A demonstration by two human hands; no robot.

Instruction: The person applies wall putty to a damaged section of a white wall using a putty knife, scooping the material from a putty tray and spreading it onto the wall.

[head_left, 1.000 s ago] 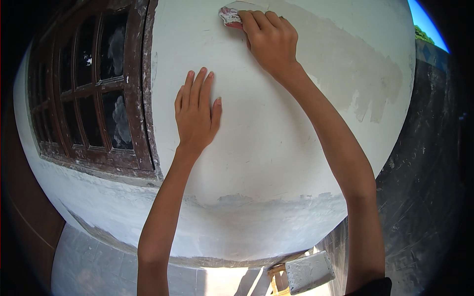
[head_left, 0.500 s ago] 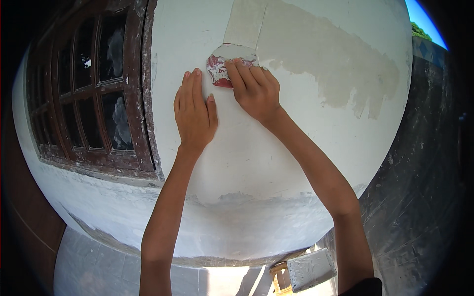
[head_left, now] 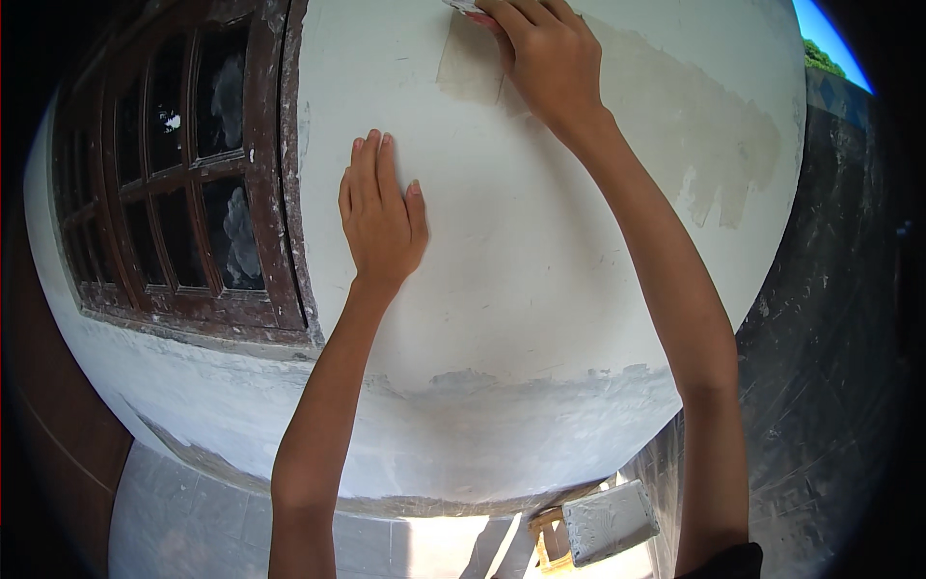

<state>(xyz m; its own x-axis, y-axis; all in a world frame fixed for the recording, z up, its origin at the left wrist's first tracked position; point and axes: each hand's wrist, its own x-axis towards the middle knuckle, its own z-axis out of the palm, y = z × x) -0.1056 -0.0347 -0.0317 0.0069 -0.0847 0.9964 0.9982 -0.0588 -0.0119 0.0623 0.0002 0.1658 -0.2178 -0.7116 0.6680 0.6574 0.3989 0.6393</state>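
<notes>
On the white wall [head_left: 492,251], my left hand [head_left: 384,227] lies flat, its fingers pointing up and holding nothing. Higher and to the right, my right hand [head_left: 555,63] grips a red putty spreader [head_left: 479,16] smeared with white filler. Only part of the spreader shows, because my fingers and the upper edge of the picture hide the rest. Just below it is a short beige strip [head_left: 470,72] of wall. A larger beige patch [head_left: 666,96] with ragged edges spreads to the right of my right hand.
A brown wooden window [head_left: 183,183] with dark panes stands left of my hands. Below, a grey putty-smeared tray [head_left: 611,522] rests by a small wooden stool [head_left: 551,542] on the tiled floor [head_left: 203,521]. A dark surface [head_left: 820,338] runs along the right.
My right hand has moved up the wall with the spreader, and the beige strip's lower end now shows where the spreader was. My left hand has stayed nearly in place.
</notes>
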